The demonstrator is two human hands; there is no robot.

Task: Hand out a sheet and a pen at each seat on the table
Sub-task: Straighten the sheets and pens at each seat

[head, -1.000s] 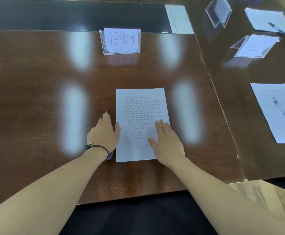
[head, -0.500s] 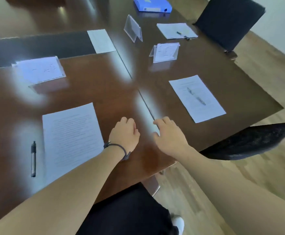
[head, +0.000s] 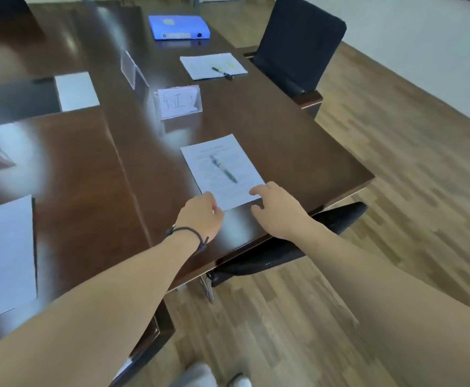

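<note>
A printed sheet (head: pixel 229 160) lies near the table's right front corner with a pen (head: pixel 224 170) resting on it. My left hand (head: pixel 201 215) hovers at the sheet's near left corner, fingers loosely curled, holding nothing. My right hand (head: pixel 277 209) is at the sheet's near right corner, fingers spread, its fingertips at the paper's edge. Another sheet (head: pixel 2 255) lies at the far left, with a dark pen (head: pixel 34 247) showing along its right edge. A stack of sheets (head: pixel 213 65) with a pen (head: pixel 222 73) lies farther back.
A name card stand (head: pixel 178 102) stands behind the near sheet, another stand (head: pixel 132 69) further back. A blue folder (head: pixel 178 27) lies at the far end. A black chair (head: pixel 295 43) stands at the right side; another chair's back (head: pixel 289 247) is tucked under the near edge.
My view and both hands have shifted right from the left-hand sheet to the sheet with the pen at the table's corner. The left-hand sheet and pen stay on the table.
</note>
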